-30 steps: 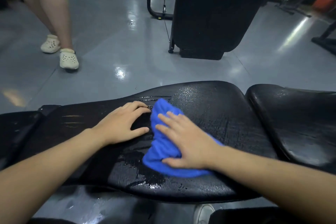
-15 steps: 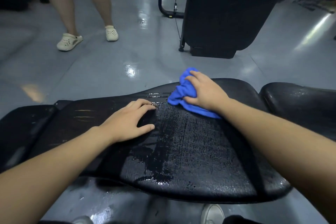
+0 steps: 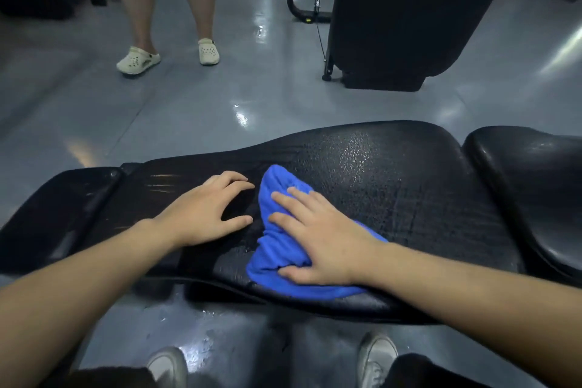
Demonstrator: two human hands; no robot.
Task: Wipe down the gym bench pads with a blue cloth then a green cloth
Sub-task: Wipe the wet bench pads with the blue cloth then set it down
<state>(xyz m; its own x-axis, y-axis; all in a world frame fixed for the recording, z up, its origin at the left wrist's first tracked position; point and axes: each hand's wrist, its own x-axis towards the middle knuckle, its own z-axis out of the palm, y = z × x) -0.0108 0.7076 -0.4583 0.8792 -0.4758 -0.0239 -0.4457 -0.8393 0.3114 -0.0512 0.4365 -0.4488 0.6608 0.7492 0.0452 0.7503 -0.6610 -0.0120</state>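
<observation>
Since half a second ago the right hand [image 3: 321, 239] has dragged the blue cloth [image 3: 277, 249] back from the far edge of the main bench pad [image 3: 409, 192] toward the near edge, beside the left hand [image 3: 204, 214]. Right-hand fingers lie spread and nearly straight, flat on top of the bunched cloth, pressing it down rather than pinching it; the thumb lies along the cloth's near side. That forearm runs in from the lower right, low over the pad. Just left of the cloth, the left hand rests on the pad with fingers spread and slightly arched, holding nothing, much as before.

Wet beads shine across the pad to the right of the cloth. The cloth's lower fold sits close to the pad's near rim. A narrow gap separates this pad from the seat pad [image 3: 529, 186] on the right. Beyond the far edge lies open grey floor [image 3: 252, 88], where a bystander's legs [image 3: 163, 9] stand, well apart from a black machine [image 3: 403, 9].
</observation>
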